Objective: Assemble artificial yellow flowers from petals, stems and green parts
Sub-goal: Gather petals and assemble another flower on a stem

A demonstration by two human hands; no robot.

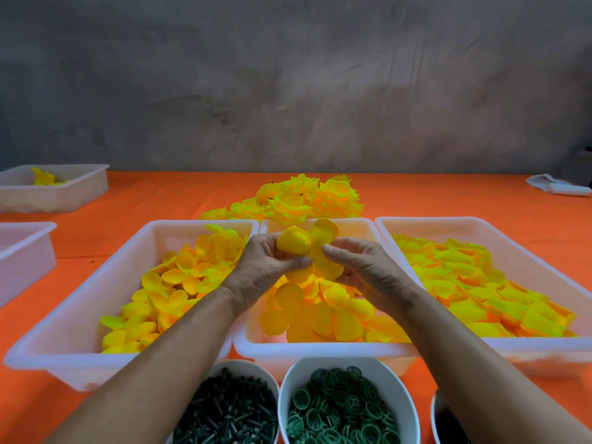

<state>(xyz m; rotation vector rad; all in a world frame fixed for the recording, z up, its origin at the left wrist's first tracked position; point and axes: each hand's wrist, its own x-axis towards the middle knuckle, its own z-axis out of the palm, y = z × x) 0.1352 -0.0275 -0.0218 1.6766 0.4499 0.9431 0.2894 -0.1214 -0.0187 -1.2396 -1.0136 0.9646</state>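
fingers [290, 260] of the left hand [262, 267] curl in and pinch a yellow petal cluster [309, 251], held up above the middle tray [320, 349]. right hand [368, 270] meets it from the other side, thumb and forefinger closed on the same cluster, so both hands grip one piece between them. now sweeping left to right along the orange table [160, 193]: left tray [96, 302] heaped with small round petals [179, 283], middle tray under the hands with larger petals, right tray [480, 225] full of flatter yellow pieces. behind them, a pile of finished flowers [304, 200]. near edge: a bowl of dark stems [230, 411], then a bowl of green rings [342, 408], and a third bowl [445, 421] whose contents are probably dark parts, too hidden to tell.
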